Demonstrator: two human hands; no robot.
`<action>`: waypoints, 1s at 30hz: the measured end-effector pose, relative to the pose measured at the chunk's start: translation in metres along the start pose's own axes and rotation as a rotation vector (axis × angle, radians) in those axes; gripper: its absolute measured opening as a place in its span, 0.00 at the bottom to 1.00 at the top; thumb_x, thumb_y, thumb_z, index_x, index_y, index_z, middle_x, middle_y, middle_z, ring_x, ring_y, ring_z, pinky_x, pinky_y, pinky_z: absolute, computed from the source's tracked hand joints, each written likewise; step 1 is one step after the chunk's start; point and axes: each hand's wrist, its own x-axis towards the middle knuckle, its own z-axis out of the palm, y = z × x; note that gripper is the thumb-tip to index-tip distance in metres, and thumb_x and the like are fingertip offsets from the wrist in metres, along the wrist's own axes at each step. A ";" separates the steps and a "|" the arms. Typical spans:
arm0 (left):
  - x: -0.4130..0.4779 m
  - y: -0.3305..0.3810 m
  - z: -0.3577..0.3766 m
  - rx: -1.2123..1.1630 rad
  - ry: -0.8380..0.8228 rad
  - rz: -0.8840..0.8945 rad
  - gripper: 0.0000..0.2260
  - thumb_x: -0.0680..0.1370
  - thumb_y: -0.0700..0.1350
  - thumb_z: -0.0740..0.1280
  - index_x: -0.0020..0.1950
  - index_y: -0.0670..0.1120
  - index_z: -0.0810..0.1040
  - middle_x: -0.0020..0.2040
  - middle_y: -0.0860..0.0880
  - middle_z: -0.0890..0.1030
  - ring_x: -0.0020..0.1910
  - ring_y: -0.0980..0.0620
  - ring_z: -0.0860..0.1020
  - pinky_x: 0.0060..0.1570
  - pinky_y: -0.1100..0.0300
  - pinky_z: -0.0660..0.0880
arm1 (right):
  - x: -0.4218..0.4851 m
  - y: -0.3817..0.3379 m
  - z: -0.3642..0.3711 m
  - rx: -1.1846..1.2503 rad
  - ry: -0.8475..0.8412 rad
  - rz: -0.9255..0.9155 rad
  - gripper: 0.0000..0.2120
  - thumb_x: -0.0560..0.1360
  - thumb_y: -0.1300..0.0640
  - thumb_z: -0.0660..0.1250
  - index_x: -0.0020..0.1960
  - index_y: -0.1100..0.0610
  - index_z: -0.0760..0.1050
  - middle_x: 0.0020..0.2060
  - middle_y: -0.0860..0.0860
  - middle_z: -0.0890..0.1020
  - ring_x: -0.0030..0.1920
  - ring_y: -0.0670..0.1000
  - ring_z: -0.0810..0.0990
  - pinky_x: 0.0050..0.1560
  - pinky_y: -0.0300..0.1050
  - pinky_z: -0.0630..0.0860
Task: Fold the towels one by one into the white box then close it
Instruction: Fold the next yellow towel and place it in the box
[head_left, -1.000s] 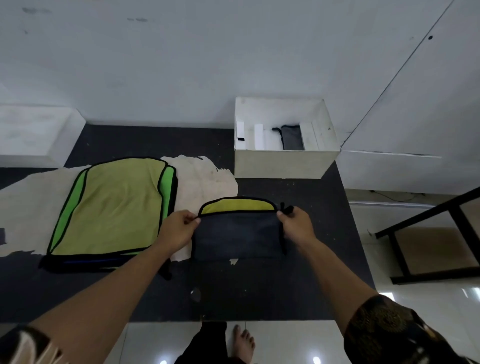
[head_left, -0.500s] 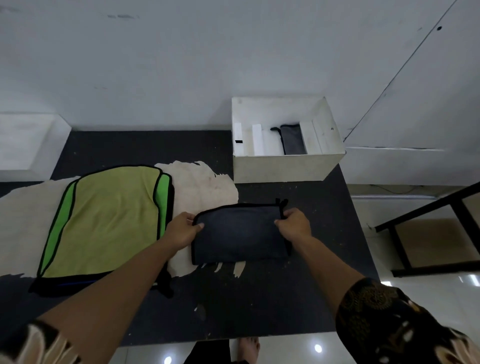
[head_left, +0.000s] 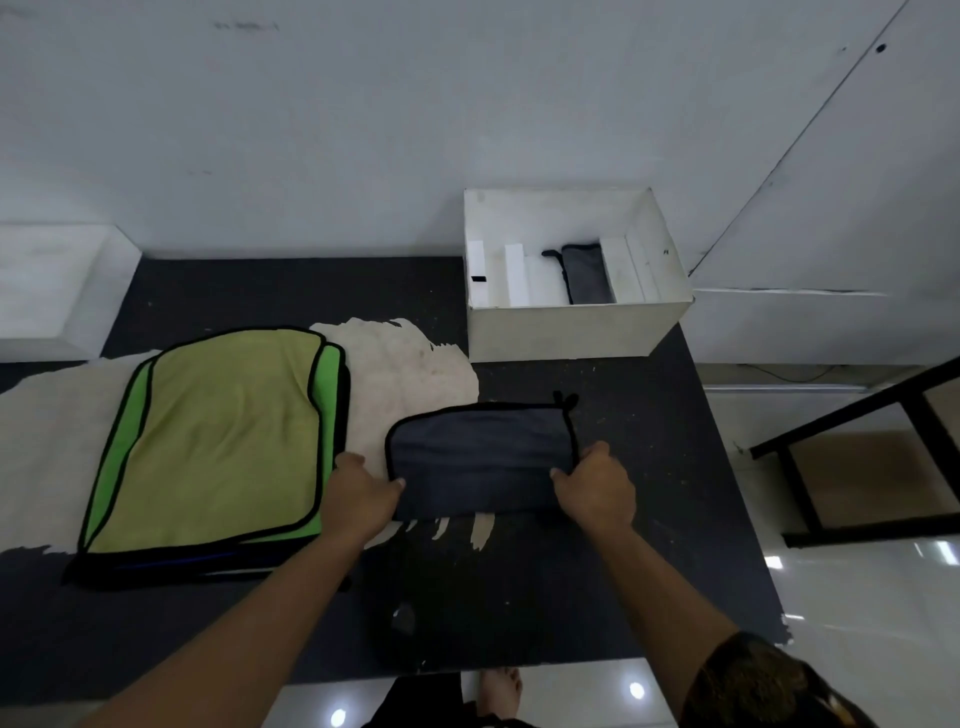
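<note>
1. Towels (head_left: 223, 441), unfolded: a flat stack on the left part of the dark table (head_left: 519, 597), an olive-yellow one on top, bright green showing along its sides, black trim all round. White block (head_left: 52, 286) behind, at the far left against the wall.
2. Pale worn patch (head_left: 415, 364) in the table surface: under the stack and out past its right side, reaching beneath the folded towel.
3. Left hand (head_left: 363, 493): just right of the stack, at the near left corner of the folded towel. Thumb on top of the cloth, other fingers curled below and out of sight, pinching that corner.
4. Folded towel (head_left: 478, 457): dark grey-blue with black trim, lying as a wide flat rectangle near the middle of the table, between the two hands and apart from the white box. Small black loop sticking out at its far right corner.
5. Right hand (head_left: 597, 488): at the near right corner of the folded towel, fingers curled, thumb laid on the cloth, gripping it.
6. White box (head_left: 571, 330): open-topped, at the far right of the table, against the wall. Inside, white dividers (head_left: 514, 275) to the left and one dark towel (head_left: 587, 275) set between white panels toward the right.
7. Black frame (head_left: 831, 431): past the table's right edge, over a glossy floor.
8. Patterned sleeve (head_left: 753, 686) on the right arm, at the lower right; bare foot (head_left: 498, 686) below the table's near edge.
</note>
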 end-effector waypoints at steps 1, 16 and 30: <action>-0.005 -0.004 0.005 0.019 -0.009 -0.024 0.30 0.72 0.48 0.74 0.68 0.37 0.66 0.56 0.42 0.78 0.54 0.43 0.77 0.51 0.57 0.73 | -0.005 0.000 0.004 -0.019 -0.020 0.011 0.22 0.76 0.48 0.70 0.61 0.60 0.67 0.56 0.58 0.77 0.54 0.58 0.79 0.43 0.45 0.72; -0.034 -0.013 0.013 -0.309 -0.005 -0.065 0.11 0.72 0.35 0.70 0.48 0.47 0.72 0.45 0.45 0.80 0.46 0.43 0.81 0.50 0.48 0.79 | -0.018 0.035 -0.012 0.277 -0.086 0.021 0.17 0.74 0.54 0.70 0.60 0.60 0.74 0.52 0.56 0.82 0.47 0.55 0.82 0.49 0.53 0.82; -0.088 -0.027 0.024 0.005 -0.045 -0.016 0.15 0.71 0.40 0.67 0.57 0.47 0.70 0.54 0.47 0.73 0.46 0.49 0.75 0.38 0.58 0.71 | -0.068 0.069 -0.010 -0.116 -0.005 -0.096 0.20 0.75 0.54 0.68 0.62 0.58 0.64 0.53 0.56 0.78 0.47 0.55 0.78 0.45 0.47 0.76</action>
